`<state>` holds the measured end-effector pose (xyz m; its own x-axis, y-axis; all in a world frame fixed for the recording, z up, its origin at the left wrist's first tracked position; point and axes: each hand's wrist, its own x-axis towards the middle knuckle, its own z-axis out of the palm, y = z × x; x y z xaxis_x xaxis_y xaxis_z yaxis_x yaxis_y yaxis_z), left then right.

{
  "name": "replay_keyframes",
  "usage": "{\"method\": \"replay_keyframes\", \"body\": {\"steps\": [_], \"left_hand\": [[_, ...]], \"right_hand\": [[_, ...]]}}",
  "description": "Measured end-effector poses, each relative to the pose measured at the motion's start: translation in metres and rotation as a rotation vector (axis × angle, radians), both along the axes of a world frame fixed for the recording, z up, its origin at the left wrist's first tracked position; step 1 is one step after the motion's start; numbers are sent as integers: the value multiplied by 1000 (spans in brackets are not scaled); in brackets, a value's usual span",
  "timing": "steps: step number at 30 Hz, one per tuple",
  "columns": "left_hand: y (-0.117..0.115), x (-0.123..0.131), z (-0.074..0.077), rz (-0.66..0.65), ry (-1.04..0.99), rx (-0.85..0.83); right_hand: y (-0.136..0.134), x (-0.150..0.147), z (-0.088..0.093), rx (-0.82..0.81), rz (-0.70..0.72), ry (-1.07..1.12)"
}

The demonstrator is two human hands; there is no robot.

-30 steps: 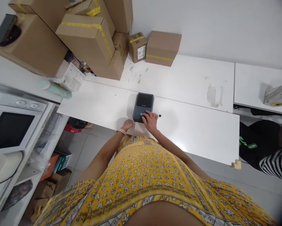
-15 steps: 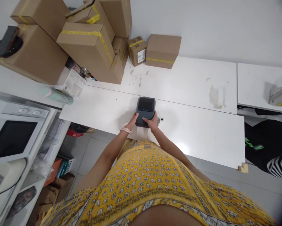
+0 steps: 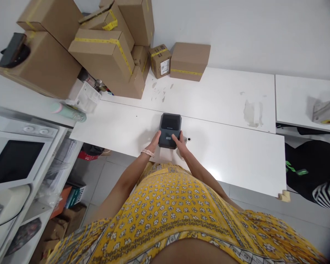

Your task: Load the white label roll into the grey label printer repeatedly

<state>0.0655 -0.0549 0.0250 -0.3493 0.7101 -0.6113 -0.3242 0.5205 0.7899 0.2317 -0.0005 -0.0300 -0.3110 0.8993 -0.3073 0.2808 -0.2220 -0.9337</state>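
Note:
A small dark grey label printer [image 3: 169, 129] sits near the front edge of the white table [image 3: 231, 154]. My left hand [image 3: 154, 141] grips its left front corner, fingers curled against the side. My right hand [image 3: 180, 143] holds the right front corner, with fingers resting on the printer's front top. A white paper label [image 3: 165, 154] lies on the table just below the printer, between my wrists. A light band sits on my left wrist.
Taped cardboard boxes [image 3: 104, 55] are stacked at the back left, two smaller boxes [image 3: 189, 60] beside them. A green bottle [image 3: 68, 112] lies at the left. A white shelf unit with a screen [image 3: 14, 161] stands on the left. Another person's striped sleeve [image 3: 328, 192] shows at right.
My left hand rose from the paper label to the printer's left side. My right hand slid from the printer's top to its right front corner. The camera view shifted slightly.

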Motion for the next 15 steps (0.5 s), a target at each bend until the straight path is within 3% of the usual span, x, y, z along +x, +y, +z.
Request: {"method": "replay_keyframes", "body": {"steps": [3, 9, 15], "left_hand": [[2, -4, 8, -12, 6, 7], [5, -10, 10, -44, 86, 22], [6, -12, 18, -41, 94, -21]], "right_hand": [[9, 6, 8, -129, 13, 41], [14, 13, 15, -57, 73, 73], [10, 9, 26, -140, 60, 38]]}}
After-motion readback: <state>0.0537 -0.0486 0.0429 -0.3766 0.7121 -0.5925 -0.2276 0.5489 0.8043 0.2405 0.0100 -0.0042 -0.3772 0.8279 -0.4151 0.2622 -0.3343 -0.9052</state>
